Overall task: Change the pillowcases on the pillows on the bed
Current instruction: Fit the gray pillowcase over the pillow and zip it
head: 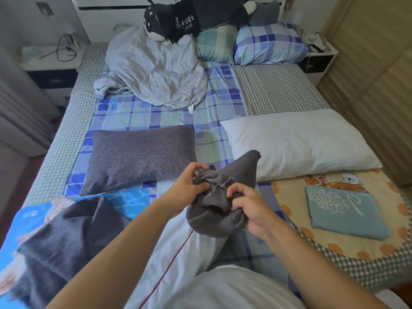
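Note:
A bunched dark grey pillowcase point(225, 197) is held above the bed, its stitched seam showing. My left hand point(187, 188) grips its gathered edge on the left, and my right hand point(249, 208) pinches the edge on the right. A bare white pillow point(296, 141) lies just beyond, to the right. A pillow in a grey case point(140, 157) lies to the left. Under my arms lies a white pillow with a red line point(176, 253). A folded light blue pillowcase point(343, 210) rests at the right on a cream cartoon mat.
Another dark grey cloth point(66, 233) lies crumpled at the near left on a blue printed mat. A rumpled pale quilt point(156, 70), a black plush toy point(169, 21) and plaid pillows point(267, 43) sit at the headboard. Nightstands flank the bed; a wooden wardrobe point(379, 63) stands right.

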### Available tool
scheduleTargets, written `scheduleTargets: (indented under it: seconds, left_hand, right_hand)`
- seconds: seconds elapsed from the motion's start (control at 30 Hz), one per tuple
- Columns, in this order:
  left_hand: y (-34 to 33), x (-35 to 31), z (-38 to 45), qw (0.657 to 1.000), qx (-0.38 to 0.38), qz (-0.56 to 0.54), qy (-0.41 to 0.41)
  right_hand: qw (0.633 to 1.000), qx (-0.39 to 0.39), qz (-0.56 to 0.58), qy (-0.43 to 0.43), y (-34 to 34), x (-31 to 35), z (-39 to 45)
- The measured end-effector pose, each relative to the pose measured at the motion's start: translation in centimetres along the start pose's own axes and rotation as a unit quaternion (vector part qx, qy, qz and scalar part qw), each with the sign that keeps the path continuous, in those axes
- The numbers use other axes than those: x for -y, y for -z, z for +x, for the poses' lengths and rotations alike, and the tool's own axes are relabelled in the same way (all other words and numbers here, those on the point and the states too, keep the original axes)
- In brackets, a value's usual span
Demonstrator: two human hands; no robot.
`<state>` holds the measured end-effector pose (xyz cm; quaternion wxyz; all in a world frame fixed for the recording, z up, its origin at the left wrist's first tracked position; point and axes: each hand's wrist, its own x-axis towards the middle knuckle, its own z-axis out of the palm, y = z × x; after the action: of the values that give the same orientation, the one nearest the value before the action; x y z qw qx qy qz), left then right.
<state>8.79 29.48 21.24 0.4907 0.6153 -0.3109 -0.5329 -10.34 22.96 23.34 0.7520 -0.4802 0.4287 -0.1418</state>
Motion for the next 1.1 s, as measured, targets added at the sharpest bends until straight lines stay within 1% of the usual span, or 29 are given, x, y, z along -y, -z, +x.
scheduleTargets:
  seconds: [0.07, 0.1, 0.17, 0.2, 0.27, 0.33, 0.37, 0.4, 0.43, 0.47, 0.5, 0.53, 0.57, 0.6, 0.63, 0.67, 0.7, 0.73, 0.8, 0.83, 0.87, 0.93, 0.97, 1.0, 1.03, 1.07, 1.1]
  left_hand:
    - [0.7, 0.7, -0.3, 0.993, -0.059, 0.105, -0.015]
    - [1.1, 1.4, -0.7, 0.987, -0.102, 0.126, -0.008]
    - [2.3, 2.8, -2.4, 0.964, -0.213, 0.158, 0.011]
    - [3.3, 4.0, -3.8, 0.944, -0.273, 0.182, 0.015]
    - [5.6, 7.1, -8.1, 0.890, -0.363, 0.271, 0.045]
    - [7.8, 10.9, -13.6, 0.810, -0.437, 0.377, 0.107]
    - [8.5, 12.7, -16.5, 0.774, -0.476, 0.394, 0.140]
    - [9.2, 14.6, -19.4, 0.749, -0.516, 0.378, 0.171]
    - [9.6, 16.0, -22.0, 0.742, -0.545, 0.333, 0.203]
    - [9.6, 16.6, -24.1, 0.765, -0.557, 0.230, 0.226]
    - [9.0, 16.5, -25.4, 0.798, -0.560, 0.064, 0.214]
    - [8.0, 16.4, -25.9, 0.816, -0.534, -0.139, 0.171]
    - [6.3, 15.7, -25.8, 0.813, -0.489, -0.290, 0.129]
    - [4.4, 14.4, -24.9, 0.813, -0.453, -0.353, 0.095]
    - [2.8, 13.0, -23.4, 0.833, -0.433, -0.335, 0.079]
    - [1.3, 11.5, -21.7, 0.860, -0.416, -0.283, 0.082]
    - [0.2, 10.1, -20.1, 0.878, -0.416, -0.213, 0.102]
    - [-0.3, 9.3, -19.1, 0.885, -0.425, -0.154, 0.107]
    - [0.8, 8.5, -18.6, 0.876, -0.470, -0.087, 0.068]
    - [2.1, 8.7, -19.4, 0.863, -0.499, -0.068, 0.043]
    - [3.5, 9.8, -20.5, 0.848, -0.527, -0.029, 0.040]
    - [6.4, 13.0, -22.9, 0.817, -0.565, 0.092, 0.064]
    - [7.8, 14.6, -23.9, 0.805, -0.566, 0.145, 0.097]
    - [9.3, 15.8, -24.6, 0.798, -0.563, 0.170, 0.131]
    - [11.1, 17.2, -24.9, 0.800, -0.558, 0.169, 0.141]
    - [12.8, 17.5, -25.0, 0.810, -0.556, 0.126, 0.138]
    - [13.9, 17.1, -24.7, 0.820, -0.556, 0.036, 0.129]
  right_hand:
    - [0.996, 0.047, 0.068, -0.020, -0.9, 0.0, 0.0]
    - [0.994, 0.078, 0.073, -0.024, -1.3, 0.0, 0.1]
    - [0.990, 0.132, 0.039, -0.021, -2.2, 0.2, 0.4]
    - [0.990, 0.143, 0.004, -0.013, -2.8, 0.2, 0.8]
    - [0.990, 0.128, -0.051, 0.018, -4.6, 0.2, 2.0]
    - [0.991, 0.106, -0.072, 0.039, -6.7, 0.3, 3.1]
    - [0.991, 0.100, -0.077, 0.041, -7.6, 0.3, 3.6]
    - [0.991, 0.097, -0.078, 0.042, -8.5, 0.2, 4.1]
    - [0.992, 0.094, -0.075, 0.040, -9.2, 0.0, 4.5]
    - [0.993, 0.092, -0.064, 0.035, -9.8, -0.2, 4.6]
    - [0.994, 0.095, -0.051, 0.022, -10.6, -0.5, 4.6]
    - [0.993, 0.104, -0.052, 0.008, -11.4, -0.9, 4.2]
    - [0.989, 0.128, -0.075, -0.002, -12.4, -1.5, 3.4]
    - [0.978, 0.169, -0.121, -0.005, -13.6, -2.1, 2.2]
    - [0.960, 0.219, -0.177, -0.001, -14.7, -2.9, 0.8]
    - [0.937, 0.269, -0.221, 0.012, -15.7, -3.5, -0.6]
    - [0.925, 0.298, -0.235, 0.018, -16.4, -4.1, -1.7]
    - [0.925, 0.302, -0.228, 0.026, -16.7, -4.2, -2.3]
    - [0.944, 0.257, -0.200, 0.046, -16.1, -3.0, -1.6]
    - [0.957, 0.220, -0.185, 0.048, -15.4, -2.2, -0.9]
    - [0.967, 0.183, -0.172, 0.042, -14.4, -1.5, -0.1]
    - [0.981, 0.138, -0.136, 0.017, -12.5, -0.5, 1.0]
    - [0.985, 0.127, -0.116, 0.005, -11.8, -0.4, 1.3]
    - [0.988, 0.119, -0.094, -0.004, -11.2, -0.3, 1.5]
    - [0.991, 0.108, -0.073, -0.011, -10.8, -0.2, 1.6]
    - [0.994, 0.095, -0.056, -0.012, -10.4, -0.1, 1.6]
    - [0.996, 0.082, -0.044, -0.010, -10.1, 0.1, 1.5]
